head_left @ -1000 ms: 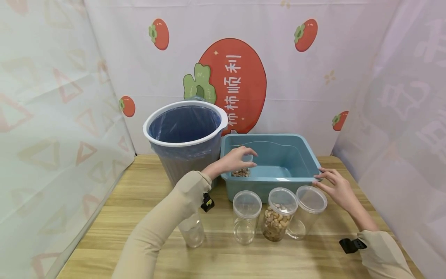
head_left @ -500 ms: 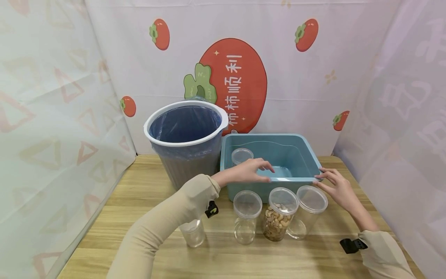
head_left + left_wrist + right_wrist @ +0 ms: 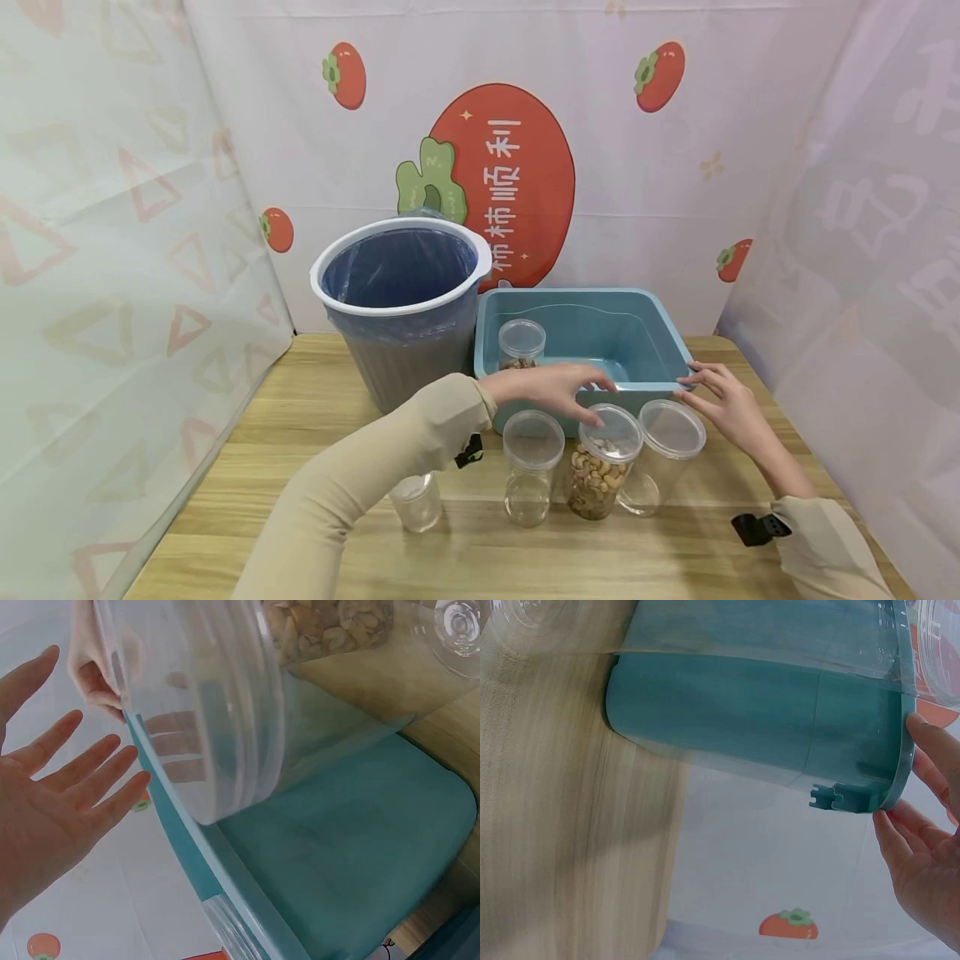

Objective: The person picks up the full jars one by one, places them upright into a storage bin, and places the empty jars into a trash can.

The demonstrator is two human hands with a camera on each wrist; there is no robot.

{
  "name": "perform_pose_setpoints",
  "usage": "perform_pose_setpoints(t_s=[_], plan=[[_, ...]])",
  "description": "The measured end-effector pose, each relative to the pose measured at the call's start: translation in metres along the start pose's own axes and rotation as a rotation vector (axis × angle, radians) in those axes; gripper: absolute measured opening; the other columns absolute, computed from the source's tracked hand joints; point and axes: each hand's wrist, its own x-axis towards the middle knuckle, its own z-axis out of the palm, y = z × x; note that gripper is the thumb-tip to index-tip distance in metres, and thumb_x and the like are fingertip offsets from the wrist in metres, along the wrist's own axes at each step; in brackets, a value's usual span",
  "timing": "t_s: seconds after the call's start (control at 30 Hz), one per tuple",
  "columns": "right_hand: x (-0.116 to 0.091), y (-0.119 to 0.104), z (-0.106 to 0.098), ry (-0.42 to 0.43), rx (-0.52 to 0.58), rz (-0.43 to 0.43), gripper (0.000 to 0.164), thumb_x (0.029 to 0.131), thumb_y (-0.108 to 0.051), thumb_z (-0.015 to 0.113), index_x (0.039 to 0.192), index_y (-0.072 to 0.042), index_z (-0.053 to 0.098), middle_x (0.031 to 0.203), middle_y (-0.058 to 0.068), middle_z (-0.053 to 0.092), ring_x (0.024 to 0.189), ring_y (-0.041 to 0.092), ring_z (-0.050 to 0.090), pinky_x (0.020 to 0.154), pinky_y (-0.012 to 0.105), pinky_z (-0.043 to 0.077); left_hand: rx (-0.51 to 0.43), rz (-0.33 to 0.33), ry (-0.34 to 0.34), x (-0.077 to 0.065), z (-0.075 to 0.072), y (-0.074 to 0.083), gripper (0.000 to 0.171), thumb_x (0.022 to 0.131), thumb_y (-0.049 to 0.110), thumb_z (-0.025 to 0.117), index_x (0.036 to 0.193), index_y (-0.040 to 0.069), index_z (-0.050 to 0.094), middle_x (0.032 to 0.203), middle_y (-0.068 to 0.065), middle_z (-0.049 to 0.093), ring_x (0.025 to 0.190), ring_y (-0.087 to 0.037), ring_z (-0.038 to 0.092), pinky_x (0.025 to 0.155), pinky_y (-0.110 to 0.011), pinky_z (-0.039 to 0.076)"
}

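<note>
In the head view my left hand (image 3: 553, 388) reaches over the front rim of the blue-green plastic tub (image 3: 577, 387). Its fingers are spread, with the thumb over the lid of a clear jar of cashews (image 3: 592, 483); I cannot tell whether they touch. The left wrist view has this hand (image 3: 67, 787) with nothing in its grasp. My right hand (image 3: 723, 408) holds the tub's front right corner by the rim, fingers and thumb on it, as the right wrist view also has it (image 3: 930, 847). A lidded jar with brown contents (image 3: 521, 342) stands inside the tub at left.
Clear lidded jars without visible contents stand beside the cashews, one left (image 3: 531, 467) and one right (image 3: 667, 450). A small clear container (image 3: 417, 502) is partly behind the left sleeve. A lined waste bin (image 3: 405, 367) stands left of the tub on the wooden table (image 3: 262, 467).
My left hand has left the jar inside the tub and moved right and toward me, over the cashew jar. The right hand has stayed on the tub's corner.
</note>
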Motion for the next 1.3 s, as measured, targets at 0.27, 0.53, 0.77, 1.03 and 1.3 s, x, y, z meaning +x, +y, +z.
perform_pose_setpoints(t_s=[0.27,0.53,0.77,1.03,1.3], plan=[[-0.001,0.0,0.001,-0.003,-0.004,0.005,0.014,0.072,-0.003,0.069,0.083,0.0,0.061,0.103,0.02,0.051,0.103,-0.021,0.031,0.081,-0.003,0.024,0.09,-0.043,-0.05,0.006,0.012,0.005,0.064,0.078,0.032,0.066,0.131,0.009,0.039,0.134,-0.006,0.039,0.124,-0.011,0.033,0.098,-0.015,0.024],[-0.002,0.001,0.001,-0.01,-0.01,0.015,0.015,0.073,-0.004,0.069,0.084,0.0,0.061,0.106,0.019,0.051,0.102,-0.021,0.03,0.081,-0.003,0.024,0.066,-0.022,-0.065,0.011,0.023,0.004,0.07,0.075,0.031,0.069,0.132,0.007,0.037,0.132,-0.008,0.042,0.12,-0.011,0.038,0.094,-0.013,0.027],[-0.002,0.0,0.001,-0.009,-0.004,0.018,0.014,0.073,-0.004,0.069,0.084,0.0,0.061,0.106,0.019,0.05,0.102,-0.021,0.03,0.08,-0.004,0.023,0.065,-0.013,-0.064,0.013,0.027,0.006,0.074,0.072,0.029,0.072,0.132,0.004,0.037,0.133,-0.009,0.042,0.12,-0.013,0.039,0.093,-0.013,0.028],[-0.002,-0.001,0.001,-0.014,-0.004,0.017,0.015,0.073,-0.004,0.069,0.085,0.0,0.061,0.106,0.019,0.051,0.103,-0.021,0.03,0.081,-0.004,0.023,0.106,-0.043,-0.024,0.018,0.029,0.005,0.075,0.065,0.03,0.077,0.128,0.006,0.043,0.127,-0.006,0.047,0.111,-0.009,0.045,0.085,-0.01,0.033],[-0.001,0.0,0.0,-0.012,0.012,0.026,0.015,0.074,-0.004,0.069,0.085,0.001,0.061,0.106,0.019,0.05,0.102,-0.021,0.03,0.081,-0.004,0.024,0.144,-0.04,0.03,0.022,0.028,0.004,0.071,0.06,0.028,0.079,0.12,0.006,0.048,0.113,-0.003,0.053,0.099,-0.008,0.049,0.077,-0.009,0.035]])
